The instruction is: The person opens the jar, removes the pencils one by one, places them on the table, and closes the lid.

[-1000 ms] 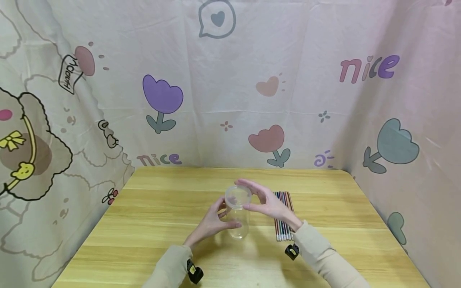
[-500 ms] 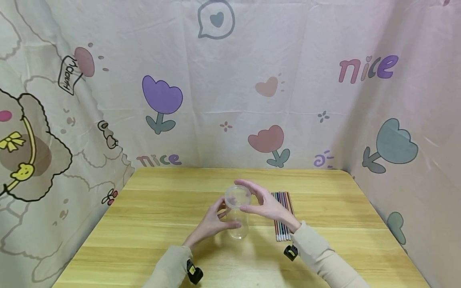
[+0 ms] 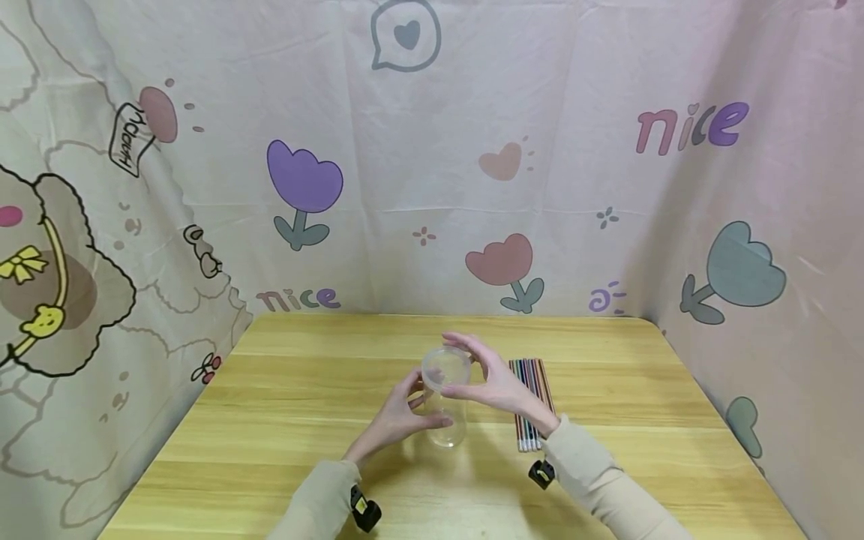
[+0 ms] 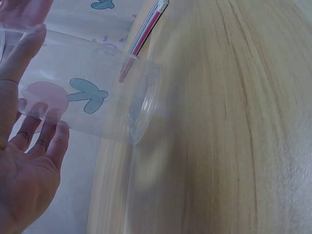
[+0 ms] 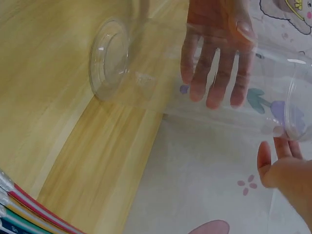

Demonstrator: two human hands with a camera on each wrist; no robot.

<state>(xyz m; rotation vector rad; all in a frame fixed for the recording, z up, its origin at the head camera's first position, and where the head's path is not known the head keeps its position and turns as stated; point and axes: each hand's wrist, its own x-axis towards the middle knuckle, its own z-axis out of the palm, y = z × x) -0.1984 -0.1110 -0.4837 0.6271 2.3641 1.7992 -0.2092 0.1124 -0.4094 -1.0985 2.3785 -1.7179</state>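
Note:
A clear plastic jar (image 3: 447,435) stands upright on the table, its translucent round lid (image 3: 445,363) on top. My left hand (image 3: 397,414) grips the jar's body from the left; in the left wrist view its thumb and fingers curl round the clear wall (image 4: 107,112). My right hand (image 3: 496,379) holds the lid between the thumb at the near edge and the fingers at the far right edge. The right wrist view shows the left fingers (image 5: 226,73) through the see-through jar. I see nothing inside the jar.
Several pencils (image 3: 526,433) lie side by side on the wooden table (image 3: 283,420), right of the jar and partly behind my right wrist. A patterned cloth (image 3: 405,187) hangs behind the table and along both sides.
My right hand has turned a little round the lid, its thumb sliding left along the near rim. The left hand and the jar have stayed in place.

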